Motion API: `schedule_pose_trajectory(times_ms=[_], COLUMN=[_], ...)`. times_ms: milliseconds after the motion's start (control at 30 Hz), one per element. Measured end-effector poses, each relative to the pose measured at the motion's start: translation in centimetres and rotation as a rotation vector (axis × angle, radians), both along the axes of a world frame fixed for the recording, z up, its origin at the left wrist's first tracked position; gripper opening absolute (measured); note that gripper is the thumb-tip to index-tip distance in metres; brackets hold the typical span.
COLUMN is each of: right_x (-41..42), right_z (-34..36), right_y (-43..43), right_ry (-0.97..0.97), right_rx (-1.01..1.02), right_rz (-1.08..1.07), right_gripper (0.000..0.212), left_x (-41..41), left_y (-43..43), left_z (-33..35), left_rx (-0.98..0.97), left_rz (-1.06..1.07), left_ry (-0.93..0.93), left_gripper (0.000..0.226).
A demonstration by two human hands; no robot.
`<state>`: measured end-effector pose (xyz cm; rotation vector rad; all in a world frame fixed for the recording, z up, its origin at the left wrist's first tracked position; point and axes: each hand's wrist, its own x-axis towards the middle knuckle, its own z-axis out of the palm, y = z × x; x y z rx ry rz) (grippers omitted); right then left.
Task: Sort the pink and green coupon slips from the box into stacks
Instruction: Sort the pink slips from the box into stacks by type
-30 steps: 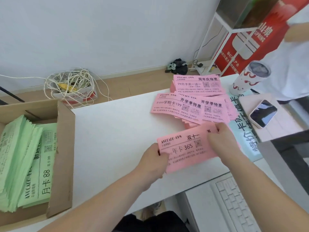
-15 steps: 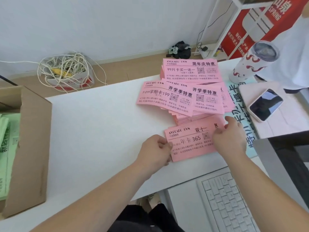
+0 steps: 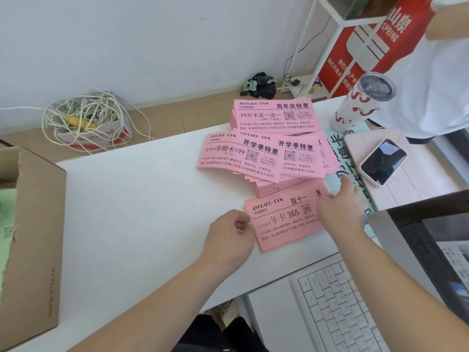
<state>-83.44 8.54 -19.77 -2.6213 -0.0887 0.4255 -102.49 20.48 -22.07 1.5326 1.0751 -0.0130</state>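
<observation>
At lower centre, my right hand lies flat on the nearest pink paper slip stack. Whether my left hand, curled at its edge, has a grip, I can't tell. Unsorted green paper slips wait in the brown cardboard box, far left.

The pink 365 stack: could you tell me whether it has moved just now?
Yes. The 365 stack shifted right: its left edge, earlier nearly below the left edge of the 199 stack, now lies well right of it.
</observation>
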Motion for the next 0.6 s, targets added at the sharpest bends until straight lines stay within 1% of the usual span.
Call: schedule_pose_trajectory(times_ms=[67, 100, 167, 233, 300, 333, 367, 433, 533, 600], right_x=[-0.4, -0.8, -1.6, -2.4, -2.8, -2.8, -2.7, -2.3, -1.2, -0.3], right_z=[1.0, 1.5, 2.2, 2.5, 2.6, 2.5, 2.4, 2.2, 1.6, 1.0], right_y=[0.7, 1.2, 2.9, 5.0, 7.0, 7.8, 8.3, 8.6, 7.8, 7.0], right_ry=[-0.138, -0.21, -0.271, -0.265, -0.229, -0.203, -0.179, -0.135, -0.088, -0.104], right_rx=[0.099, 0.16, 0.233, 0.177, 0.021, -0.056, -0.117, -0.176, -0.162, -0.12], right_rz=[-0.008, 0.03, 0.207, 0.47, 0.681, 0.735, 0.763, 0.773, 0.76, 0.741], right_gripper=[0.073, 0.07, 0.059, 0.056, 0.067, 0.073, 0.076, 0.07, 0.051, 0.044], left_x=[0.1, 0.4, 1.6, 3.0, 4.2, 4.6, 4.9, 5.4, 5.7, 5.8], left_y=[2.4, 3.9, 7.3, 10.4, 12.4, 12.9, 13.1, 13.2, 13.5, 13.8], left_z=[0.4, 0.6, 1.3, 1.8, 2.0, 1.9, 1.7, 1.5, 0.4, 0.2], left_rx=[0.096, 0.163, 0.253, 0.252, 0.228, 0.199, 0.155, 0.059, -0.006, -0.019], left_rz=[0.123, 0.201, 0.322, 0.32, 0.23, 0.185, 0.154, 0.143, 0.172, 0.208], left_ry=[-0.043, -0.064, -0.122, -0.146, -0.101, -0.079, -0.077, -0.087, -0.097, -0.105], left_gripper=[0.012, 0.012, 0.015, 0.024, 0.042, 0.049, 0.054, 0.06, 0.066, 0.069])
